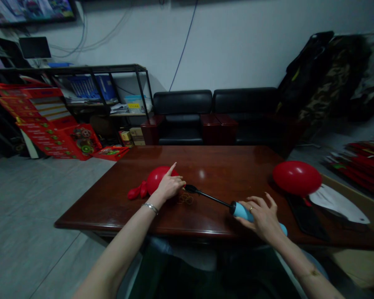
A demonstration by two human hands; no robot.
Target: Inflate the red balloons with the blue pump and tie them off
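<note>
My left hand (pixel 171 186) is closed at the neck of a red balloon (pixel 157 178), its index finger stretched out; the exact grip is partly hidden. Beside those fingers lies the black tip of a light blue hand pump (pixel 243 211). A thin black rod joins this tip to the blue barrel, which my right hand (pixel 263 218) grips with some fingers raised. Small red balloon lobes (pixel 137 191) rest left of the big balloon. Several thin rubber bands (pixel 186 199) lie below the pump tip.
Another inflated red balloon (pixel 297 177) rests at the table's right side, by a flat black object (pixel 308 216) and a white sheet-like item (pixel 338 203). Behind the brown table (pixel 218 160) stand black armchairs (pixel 182 106). Red boxes (pixel 46 124) are stacked at left.
</note>
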